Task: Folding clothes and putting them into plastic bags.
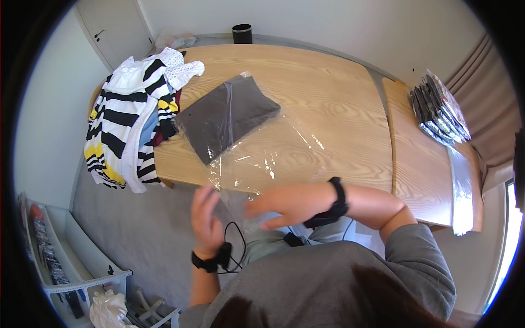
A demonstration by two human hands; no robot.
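A dark grey folded garment [224,117] lies on the table inside a clear plastic bag [257,158]. The bag's bare, glossy end stretches past the garment to the table's near edge, close to both my hands. My left hand [205,218] is raised off that edge, left of the bag's end, its fingers stretched upward and somewhat blurred; I see nothing in it. My right hand [284,204] reaches leftward over the bag's near end, thumb apart from the smeared fingers. Whether it pinches the film cannot be made out. Both wrists wear black bands.
A heap of striped and white clothes [126,120] covers the wooden table's [339,109] left end. On the side table at right are a stack of bagged garments [437,109] and a pile of clear bags [460,191]. A white bin rack [82,251] stands at lower left.
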